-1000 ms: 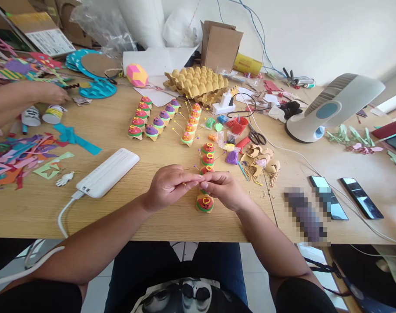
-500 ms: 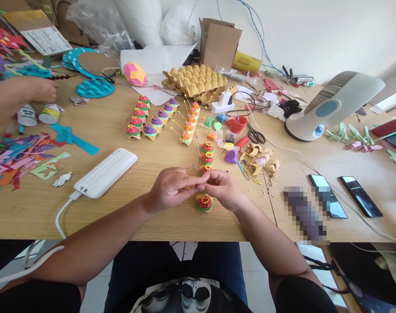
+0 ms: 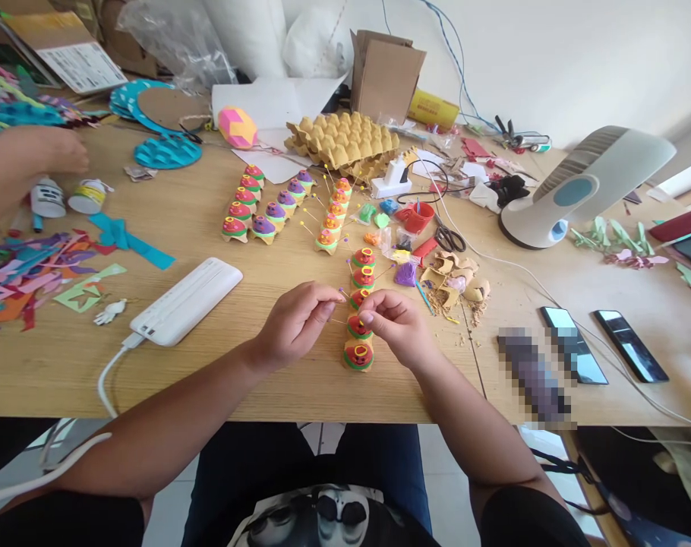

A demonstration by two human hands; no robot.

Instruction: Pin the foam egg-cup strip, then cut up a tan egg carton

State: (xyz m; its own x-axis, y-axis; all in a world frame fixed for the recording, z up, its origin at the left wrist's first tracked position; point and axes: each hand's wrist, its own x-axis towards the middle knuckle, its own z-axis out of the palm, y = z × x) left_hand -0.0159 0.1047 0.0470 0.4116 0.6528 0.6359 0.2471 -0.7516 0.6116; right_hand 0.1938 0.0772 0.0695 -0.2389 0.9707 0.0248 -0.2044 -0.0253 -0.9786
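Note:
An egg-carton strip (image 3: 359, 357) runs away from me between my hands, its several bumps covered in red and green clay with yellow rings. Thin sticks with small purple balls stand out from its farther bumps. My left hand (image 3: 297, 323) is left of the strip, fingers closed in a pinch; a thin pale stick (image 3: 339, 321) shows between its thumb and the strip. Whatever lies in this pinch is too small to make out. Just right of the fourth bump, my right hand (image 3: 399, 327) also pinches, its fingertips at the clay and their contents hidden.
Three decorated carton strips stand farther back, one orange with yellow-tipped sticks (image 3: 331, 220). Clay packets, scissors (image 3: 450, 237) and torn carton lie right. A white power bank (image 3: 186, 301) and paper strips (image 3: 43, 273) lie left. Another person's arm (image 3: 32, 159) reaches in. A fan (image 3: 585, 186) stands right.
My hands have moved apart from each other, left hand leftward and right hand slightly right, uncovering the fourth bump. The other person's hand has shifted left.

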